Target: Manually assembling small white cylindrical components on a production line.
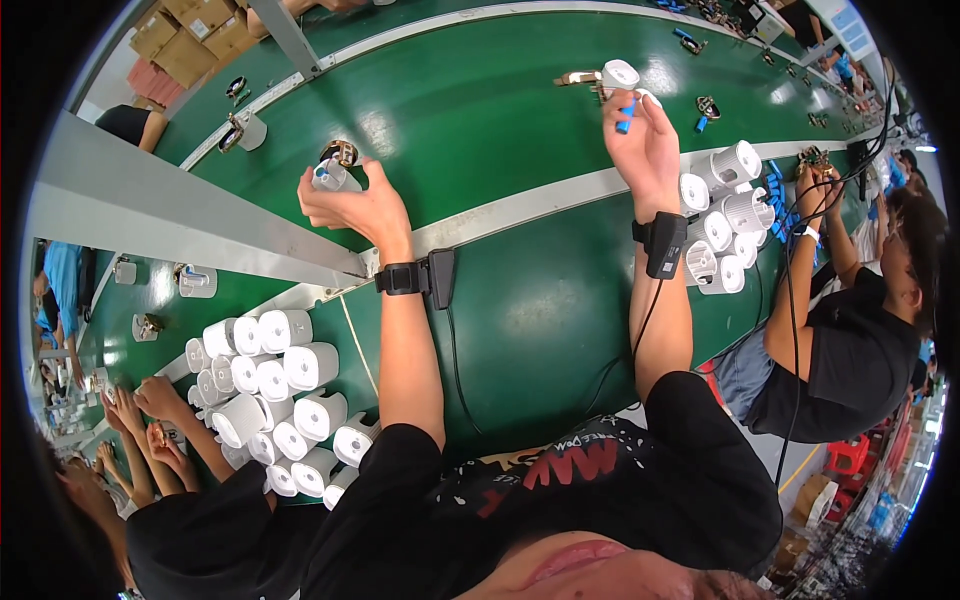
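Observation:
My left hand (362,210) is closed around a white plastic housing (336,178) above the green work surface. A round, coppery component (341,152) sits at the far end of that housing, and something light blue shows inside its mouth. On the right, my right hand (645,150) is raised with its fingers bent round a blue cylindrical battery (626,116). Just beyond those fingertips is another white housing (620,75), with a brownish metallic part (580,78) beside it. Whether my right fingers also touch this housing I cannot tell.
White housings (290,370) crowd the table left of my left forearm; more housings (722,225) and blue batteries (777,200) lie right of my right wrist. A grey metal post (210,195) slants in at left. Co-workers sit on both sides. Cables hang from my wrist devices.

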The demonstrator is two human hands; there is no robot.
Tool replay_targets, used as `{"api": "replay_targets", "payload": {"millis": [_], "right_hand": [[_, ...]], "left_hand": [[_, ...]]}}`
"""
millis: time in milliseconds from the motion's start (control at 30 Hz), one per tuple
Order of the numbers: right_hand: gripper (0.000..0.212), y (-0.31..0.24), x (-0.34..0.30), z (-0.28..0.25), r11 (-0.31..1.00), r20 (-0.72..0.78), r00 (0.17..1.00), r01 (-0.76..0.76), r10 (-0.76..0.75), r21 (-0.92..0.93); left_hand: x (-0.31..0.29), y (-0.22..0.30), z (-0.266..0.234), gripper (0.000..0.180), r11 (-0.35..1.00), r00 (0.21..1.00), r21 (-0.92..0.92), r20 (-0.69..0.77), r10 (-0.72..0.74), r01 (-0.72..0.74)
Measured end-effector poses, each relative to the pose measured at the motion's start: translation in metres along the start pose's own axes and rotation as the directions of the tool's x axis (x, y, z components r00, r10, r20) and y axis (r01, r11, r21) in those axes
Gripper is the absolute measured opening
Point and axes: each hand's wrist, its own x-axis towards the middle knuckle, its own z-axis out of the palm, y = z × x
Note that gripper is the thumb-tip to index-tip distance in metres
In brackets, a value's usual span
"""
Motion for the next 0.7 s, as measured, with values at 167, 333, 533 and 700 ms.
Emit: {"api": "replay_targets", "payload": {"millis": [167,333,533,700], "right_hand": [[0.037,0.003,0.009,0.011,0.854,-0.123,0.893,0.363,-0.434,-0.374],[0.042,0.028,0.034,-0.034,0.477,-0.099,0.824,0.221,-0.557,-0.851],[0.052,0.044,0.041,-0.034,-0.042,-0.066,0.832,-0.107,-0.552,-0.993],[0.052,0.040,0.016,0.004,0.635,-0.188,0.980,-0.109,-0.059,-0.765]], "left_hand": [[0.005,0.000,-0.009,0.066,0.993,0.990,0.072,-0.096,0.101,-0.094],[0.003,0.007,-0.009,0.063,0.982,0.977,0.083,-0.116,0.178,-0.170],[-0.001,0.016,-0.010,0.056,0.941,0.932,0.038,-0.126,0.339,-0.337],[-0.016,0.032,0.001,0.058,0.877,0.874,-0.333,0.227,0.430,-0.346]]}}
